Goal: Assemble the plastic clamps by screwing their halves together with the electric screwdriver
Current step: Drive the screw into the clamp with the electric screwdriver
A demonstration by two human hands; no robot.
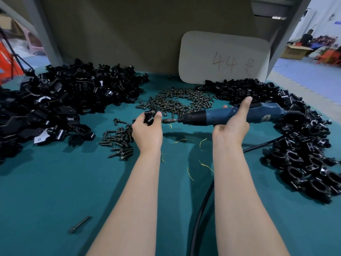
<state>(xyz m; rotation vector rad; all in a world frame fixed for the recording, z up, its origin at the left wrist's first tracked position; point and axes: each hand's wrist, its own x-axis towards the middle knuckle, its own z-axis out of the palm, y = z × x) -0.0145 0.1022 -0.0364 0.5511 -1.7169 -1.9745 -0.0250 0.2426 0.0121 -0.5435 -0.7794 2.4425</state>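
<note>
- Teal matting (55, 191) covered the bench, and a white board (223, 58) marked "44" leaned against the back wall.
- A heap of loose clamp halves (64, 100) lay to the left. A long bank of what looked like finished clamps (304, 145) curved along the right. Small screws (177, 102) were spread between them at the back, and longer bolts (120, 141) were clustered just beside the left wrist.
- The left hand (147, 130) gripped one black clamp (149, 116), fingers and thumb curled round it, in front of the screw pile.
- The right hand (232, 124) was wrapped round the barrel of the blue electric screwdriver (230, 115), forefinger stretched over the top. The tool lay nearly level and pointed left.
- The bit (170, 120) reached the clamp's right side, close to the left thumb. The fingers hid whether it sat in a screw head.
- The step appeared to be driving a screw to join the two halves.
- Doing it well would call for these points:
  - Keep the bit in line with the screw.
  - Squeeze the halves flush so the holes match.
  - Press only lightly along the tool's axis.
  - Keep the thumb off the spinning bit.
- Plastic threads would probably strip, so stopping as the head seats seemed wise.
- The black cable (201, 209) trailed back beside the right forearm, and some slack in it would keep the tool from being pulled off line.
</note>
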